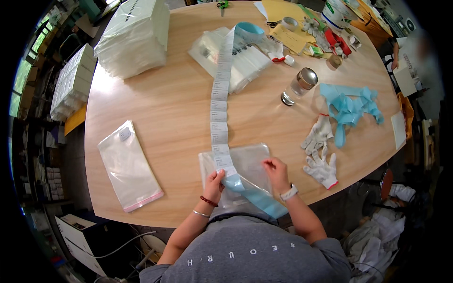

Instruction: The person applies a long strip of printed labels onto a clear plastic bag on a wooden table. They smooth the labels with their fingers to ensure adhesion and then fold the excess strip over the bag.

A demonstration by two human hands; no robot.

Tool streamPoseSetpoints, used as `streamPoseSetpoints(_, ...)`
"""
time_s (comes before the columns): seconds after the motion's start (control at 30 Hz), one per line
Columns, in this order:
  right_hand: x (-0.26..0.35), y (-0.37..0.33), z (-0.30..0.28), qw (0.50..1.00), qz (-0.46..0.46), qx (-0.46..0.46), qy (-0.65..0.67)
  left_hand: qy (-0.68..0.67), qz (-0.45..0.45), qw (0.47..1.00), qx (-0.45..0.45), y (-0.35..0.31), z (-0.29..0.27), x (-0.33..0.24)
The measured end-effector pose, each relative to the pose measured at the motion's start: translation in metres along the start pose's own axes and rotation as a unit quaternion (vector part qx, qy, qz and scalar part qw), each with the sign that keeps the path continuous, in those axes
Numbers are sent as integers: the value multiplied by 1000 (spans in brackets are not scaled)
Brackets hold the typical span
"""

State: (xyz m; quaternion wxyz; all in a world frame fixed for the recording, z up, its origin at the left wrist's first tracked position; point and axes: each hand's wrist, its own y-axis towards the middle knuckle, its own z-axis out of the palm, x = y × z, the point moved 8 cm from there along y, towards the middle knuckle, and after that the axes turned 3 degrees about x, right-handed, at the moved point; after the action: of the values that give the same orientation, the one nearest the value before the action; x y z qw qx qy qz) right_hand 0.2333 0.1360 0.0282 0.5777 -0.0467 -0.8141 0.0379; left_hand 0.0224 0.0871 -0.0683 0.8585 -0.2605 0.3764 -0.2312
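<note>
My left hand (214, 185) pinches a long strip of white printed labels (219, 115) near its close end. From the pinch, bare pale-blue backing paper (259, 198) trails to the right across my lap edge. The strip runs up the table to a roll of labels (249, 31) at the back. My right hand (276, 172) hovers at the right side of a clear plastic bag (247, 158), thumb and fingers closed together. Whatever those fingertips hold, if anything, is too small to make out. The bag lies flat on the table in front of me, partly under the strip.
Left lies a stack of clear bags (130, 167); a tall bagged stack (137, 42) stands behind. More packed bags (247, 66) lie under the strip. To the right are a glass bottle (299, 86), crumpled blue backing (349, 106) and white gloves (322, 167). Another person (415, 56) is far right.
</note>
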Motion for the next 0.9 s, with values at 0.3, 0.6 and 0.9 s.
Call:
streamPoseSetpoints(0.3, -31, 35, 8, 997, -18, -5, -72, 22, 14, 1000, -6, -4, 0, 0)
streamPoseSetpoints(0.6, 12, 40, -2, 941, -169, -123, -266, 41, 12, 999, -22, -4, -9, 4)
streamPoseSetpoints(0.9, 36, 39, 3, 917, -252, -31, -308, 39, 15, 999, 0, -9, -4, -1)
